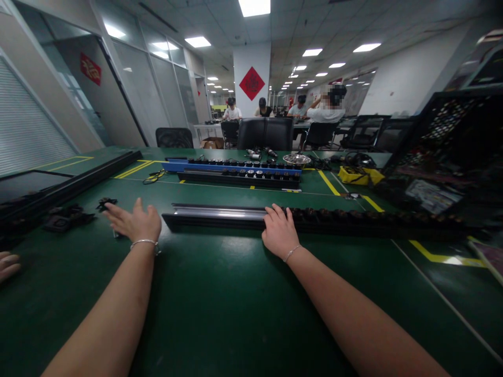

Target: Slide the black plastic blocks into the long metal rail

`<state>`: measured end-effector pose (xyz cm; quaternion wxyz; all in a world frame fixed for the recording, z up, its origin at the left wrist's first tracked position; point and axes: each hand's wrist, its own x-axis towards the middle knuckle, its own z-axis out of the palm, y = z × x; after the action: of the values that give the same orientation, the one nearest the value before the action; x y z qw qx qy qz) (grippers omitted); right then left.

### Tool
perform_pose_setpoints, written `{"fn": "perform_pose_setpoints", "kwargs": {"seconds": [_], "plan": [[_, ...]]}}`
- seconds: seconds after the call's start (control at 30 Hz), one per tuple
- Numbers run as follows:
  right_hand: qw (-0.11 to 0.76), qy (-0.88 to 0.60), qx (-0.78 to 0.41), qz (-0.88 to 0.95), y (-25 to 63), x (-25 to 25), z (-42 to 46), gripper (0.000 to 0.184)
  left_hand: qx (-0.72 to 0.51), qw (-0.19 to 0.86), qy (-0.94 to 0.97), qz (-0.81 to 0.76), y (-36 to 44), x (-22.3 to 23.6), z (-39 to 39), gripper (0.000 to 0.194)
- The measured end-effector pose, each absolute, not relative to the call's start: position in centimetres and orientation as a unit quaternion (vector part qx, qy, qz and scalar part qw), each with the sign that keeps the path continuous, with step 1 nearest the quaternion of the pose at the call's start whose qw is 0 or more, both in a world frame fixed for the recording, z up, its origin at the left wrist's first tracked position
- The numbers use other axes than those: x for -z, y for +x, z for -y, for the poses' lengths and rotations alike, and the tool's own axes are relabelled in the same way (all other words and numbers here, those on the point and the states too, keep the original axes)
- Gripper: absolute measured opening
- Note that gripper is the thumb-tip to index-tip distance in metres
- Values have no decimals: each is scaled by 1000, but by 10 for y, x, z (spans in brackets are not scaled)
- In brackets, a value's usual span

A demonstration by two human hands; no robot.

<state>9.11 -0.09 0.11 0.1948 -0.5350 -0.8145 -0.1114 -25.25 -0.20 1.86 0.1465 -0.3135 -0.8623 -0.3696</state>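
Note:
A long black rail [220, 214] with a bright inner channel lies across the green table in front of me. Its right part carries a row of small round black pieces [338, 215]. My right hand [280, 233] is on the rail where that row begins, its fingers bent over the near edge. What lies under those fingers is hidden. Away from the rail's left end, my left hand [137, 222] hovers with fingers spread and nothing visible in it. Just beyond its fingertips sits a small black part [106, 203]; a black cluster of parts [66, 217] lies farther left.
A blue rail [212, 166] and another black rail [236, 180] with round pieces lie farther back. A metal dish [296, 159] and a yellow box [359, 176] stand behind. Another person's hand [8, 265] shows at the left edge. A dark perforated rack [451, 136] rises at right.

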Motion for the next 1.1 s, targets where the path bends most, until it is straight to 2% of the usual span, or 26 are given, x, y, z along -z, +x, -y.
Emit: {"fn": "perform_pose_setpoints", "kwargs": {"seconds": [0.13, 0.37, 0.6, 0.93, 1.1], "plan": [[198, -534, 113, 814, 90, -1, 1, 37, 376, 184, -484, 768, -208, -21, -2, 43], [208, -532, 125, 812, 88, 2, 0, 37, 293, 160, -733, 592, -112, -8, 4, 44], [210, -536, 129, 807, 85, 4, 0, 36, 172, 136, -762, 610, -86, 10, 7, 49], [228, -535, 119, 805, 84, 4, 2, 35, 139, 139, -740, 643, -65, 9, 11, 62], [249, -538, 117, 797, 82, 1, 5, 42, 146, 137, -742, 639, -65, 10, 9, 49]]}}
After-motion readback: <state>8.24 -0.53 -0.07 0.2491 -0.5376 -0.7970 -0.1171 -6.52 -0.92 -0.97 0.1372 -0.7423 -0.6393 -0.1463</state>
